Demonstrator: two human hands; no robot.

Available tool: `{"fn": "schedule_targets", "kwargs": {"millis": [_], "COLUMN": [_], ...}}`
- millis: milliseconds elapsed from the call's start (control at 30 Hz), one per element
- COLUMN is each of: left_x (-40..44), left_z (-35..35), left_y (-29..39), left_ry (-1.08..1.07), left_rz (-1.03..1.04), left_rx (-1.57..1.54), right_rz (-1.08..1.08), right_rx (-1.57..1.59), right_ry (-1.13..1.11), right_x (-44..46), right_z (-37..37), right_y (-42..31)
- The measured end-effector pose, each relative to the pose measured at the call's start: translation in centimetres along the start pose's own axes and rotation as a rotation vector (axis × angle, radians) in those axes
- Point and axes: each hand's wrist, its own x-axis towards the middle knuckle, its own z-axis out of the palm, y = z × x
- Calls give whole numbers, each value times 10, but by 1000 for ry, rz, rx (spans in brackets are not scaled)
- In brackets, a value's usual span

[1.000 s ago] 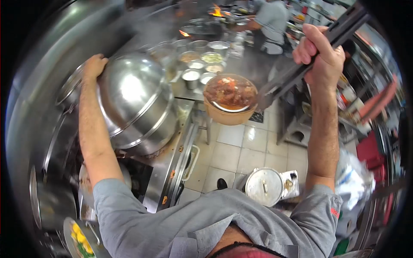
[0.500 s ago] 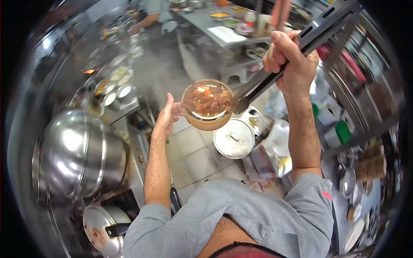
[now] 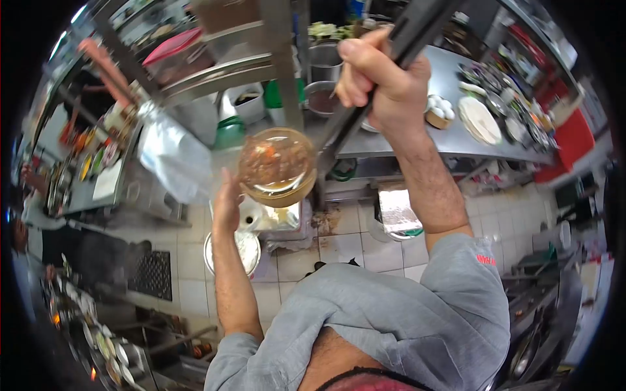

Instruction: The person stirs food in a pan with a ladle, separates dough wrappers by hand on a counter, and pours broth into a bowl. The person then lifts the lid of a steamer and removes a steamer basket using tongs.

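My right hand [image 3: 391, 81] is closed around long black tongs [image 3: 340, 130], which run down to the left. The tongs' tip meets the right rim of a round tan bowl [image 3: 282, 197]. In the bowl lies chunky reddish-brown food [image 3: 270, 159] in a shiny liquid, with orange bits on top. My left hand [image 3: 226, 203] is at the bowl's left side, thumb pointing up and apart from the palm. Its other fingers are blurred and partly behind the bowl, so I cannot tell how firmly they touch it.
Ahead runs a steel counter [image 3: 450, 133] with eggs in a small container [image 3: 439, 112], a stack of flat rounds [image 3: 479, 120] and several small bowls. A metal shelf post [image 3: 285, 78] stands beyond the bowl. On the tiled floor [image 3: 339, 249] are a white round tub [image 3: 250, 257] and a foil-topped bin [image 3: 399, 210].
The view has swung right, from the steaming cooking line to the shelf and steel counter. The bowl, tongs and both hands have travelled along, sitting a little further left in view.
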Motion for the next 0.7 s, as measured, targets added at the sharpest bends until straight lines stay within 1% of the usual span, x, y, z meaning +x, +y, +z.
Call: {"fn": "schedule_targets", "kwargs": {"millis": [67,133,167,200,267,333,367,400,500,533,567,667,700], "left_x": [28,44,51,60,68,81,83,91,111,120,128,152,157], "left_z": [52,99,128,153,205,253,278,302,368,389,406,445,447], "left_y": [-6,-4,-7,-9,-8,-11,-10,-15,-20,-26,-34,-58,-61], "left_ry": [-56,-180,-180,-271,-338,-442,-501,-498,-536,-541,-543,-578,-661], "left_rz": [7,-75,-71,-101,-106,-103,-115,-80,-82,-10,56,145,135], "left_rx": [-11,37,31,24,90,95,43,60,107,100,94,155,154], "right_rz": [-71,-100,-114,-125,-137,-194,-199,-211,-267,-282,-293,-330,-344], "right_rx": [-76,-175,-200,-225,-317,-353,-411,-417,-480,-493,-503,-538,-582], "right_ry": [91,205,257,305,423,473,528,580,621,652,686,670,677], "right_x": [-6,-16,-21,-24,-29,-33,-33,-33,-24,-18,-12,16,27], "right_z": [-40,-71,-87,-104,-134,-172,-187,-202,-259,-278,-297,-364,-382], "right_y": [-15,-33,-42,-50,-66,-78,-87,-95,-116,-122,-126,-140,-143]}}
